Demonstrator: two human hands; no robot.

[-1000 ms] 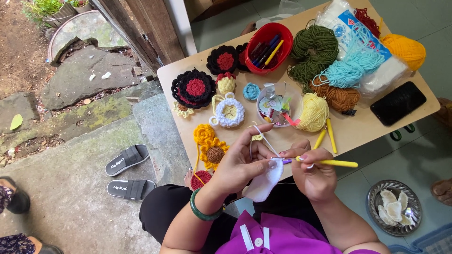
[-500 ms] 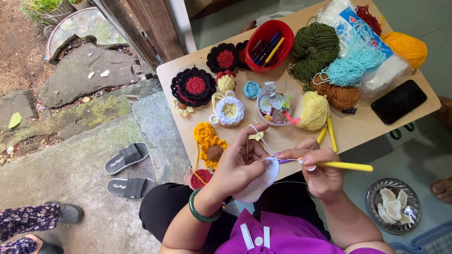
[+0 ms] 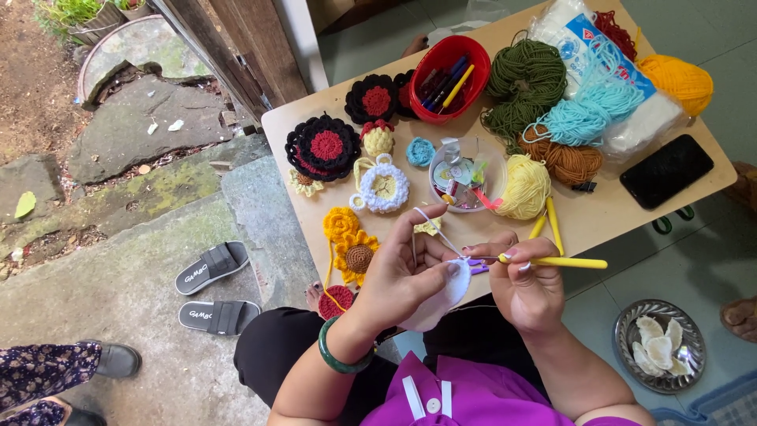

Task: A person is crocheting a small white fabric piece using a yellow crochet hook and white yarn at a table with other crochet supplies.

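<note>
Compared with half a second earlier, barely changed: table (image 3: 599, 225) and its clutter unmoved, both hands held in the same spot at the table's near edge, the other person's shoe and patterned trouser leg (image 3: 47, 367) shifted slightly at the near-left corner. Left hand (image 3: 406, 272) clenched around the white crochet piece (image 3: 441, 296), a rounded, pale, soft disc pinched between thumb and fingers, white yarn strand (image 3: 430, 225) looped up over the raised forefinger. Right hand (image 3: 532, 280) closed on the yellow crochet hook (image 3: 564, 262), gripped near its working end. Long axis of the hook laid almost level, left to right; handle pointed right, tip pointed left into the edge of the white piece. Slim, bright yellow shaft; small purple bit at the tip end. Just beyond, two more yellow hooks (image 3: 548, 225) lying on the table near the pale yellow yarn ball (image 3: 524, 188).
</note>
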